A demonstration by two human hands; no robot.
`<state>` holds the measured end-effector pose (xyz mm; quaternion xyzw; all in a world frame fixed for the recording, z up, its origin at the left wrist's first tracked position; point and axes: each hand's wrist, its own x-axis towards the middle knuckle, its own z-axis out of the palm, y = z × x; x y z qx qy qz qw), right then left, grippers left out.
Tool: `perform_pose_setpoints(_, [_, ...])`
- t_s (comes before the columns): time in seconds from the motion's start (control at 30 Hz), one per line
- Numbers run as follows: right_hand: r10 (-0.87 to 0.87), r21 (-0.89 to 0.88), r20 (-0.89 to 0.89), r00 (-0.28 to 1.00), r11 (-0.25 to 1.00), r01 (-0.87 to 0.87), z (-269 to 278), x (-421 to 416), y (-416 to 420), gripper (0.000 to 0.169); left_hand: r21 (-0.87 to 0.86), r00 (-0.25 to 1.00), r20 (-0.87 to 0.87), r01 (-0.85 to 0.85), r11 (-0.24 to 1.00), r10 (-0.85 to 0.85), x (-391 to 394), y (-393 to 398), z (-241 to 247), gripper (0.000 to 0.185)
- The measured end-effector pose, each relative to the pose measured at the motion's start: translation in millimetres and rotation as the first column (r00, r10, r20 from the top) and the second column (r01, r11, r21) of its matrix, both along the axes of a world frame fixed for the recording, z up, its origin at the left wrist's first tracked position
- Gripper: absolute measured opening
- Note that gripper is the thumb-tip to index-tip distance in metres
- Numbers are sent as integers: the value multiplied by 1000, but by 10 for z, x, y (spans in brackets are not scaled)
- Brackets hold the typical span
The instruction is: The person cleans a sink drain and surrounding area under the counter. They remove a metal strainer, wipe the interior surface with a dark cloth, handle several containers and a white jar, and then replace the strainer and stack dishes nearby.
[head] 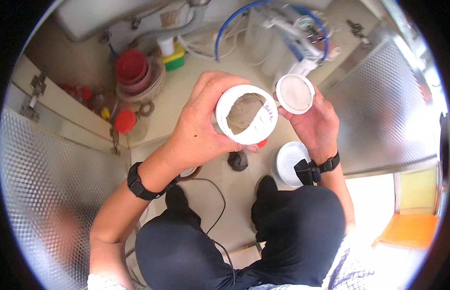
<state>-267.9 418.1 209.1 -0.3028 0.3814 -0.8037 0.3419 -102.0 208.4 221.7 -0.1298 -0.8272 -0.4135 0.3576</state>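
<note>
My left hand (201, 121) is wrapped around a white round tub (259, 125), its top facing the camera. Grey-brown paste shows inside the tub, and part of the opening is covered by a white piece bearing dark marks. Just to the right, my right hand (313, 127) holds a round white lid (295, 93) by its edge, its pale inner face towards the camera. Tub and lid are close but apart. A dark, matted scouring pad or similar clump (238, 161) lies on the floor below the tub. Under my right wrist stands a round container with a whitish top (288, 163).
Open cabinet doors with textured metallic faces (384, 108) flank me. Inside the cabinet are stacked red bowls (132, 67), a red-lidded jar (125, 121), a yellow-green box (174, 58), a grey drain pipe (196, 21) and a filter unit with blue tubing (218, 34). A black cable (224, 203) runs between my feet.
</note>
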Motion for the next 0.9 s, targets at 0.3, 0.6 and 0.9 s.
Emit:
perform_pose_setpoints(0.3, [-172,32,-198,965,983,181,1162,376,920,45,-91,844,-138,511,855,-519,-379,1077,1099,102])
perform_pose_setpoints(0.6, [-446,66,34,894,894,443,1503,627,1820,42,-4,786,-155,606,796,-599,-399,2205,1244,99])
perform_pose_setpoints(0.9, [-444,-23,186,876,890,456,845,590,2167,47,401,672,-75,697,595,-737,-2,3254,893,88])
